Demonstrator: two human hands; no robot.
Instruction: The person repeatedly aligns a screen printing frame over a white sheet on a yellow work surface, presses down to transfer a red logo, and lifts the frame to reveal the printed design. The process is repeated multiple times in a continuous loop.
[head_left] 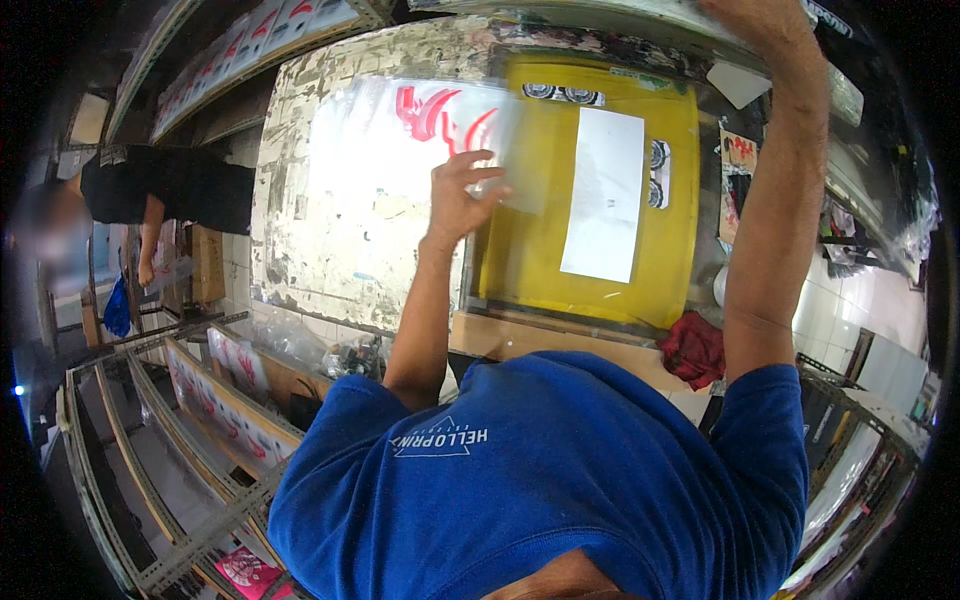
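Left hand [462, 195] is pinching the right edge of a clear plastic sheet with a red print [400, 150], fingers curled on it; the sheet is lying leftward from the hand, long axis across the paint-crusted tabletop [290, 200]. Right hand [745, 15] is reaching up to the yellow-meshed printing screen frame [680, 200], grip cut off at the rim, cannot tell. Drying racks [180, 420] are standing lower left.

The right hand [745, 12] runs out past the top edge, so its fingers and whatever its grip closes on cannot be seen. The blue shirt [540, 470] hides the near edge of the worktop [330, 270], the clear film sheet [400, 150] washes out in glare, and a person [150, 190] at left stands half lost in the dark, blurred rim.
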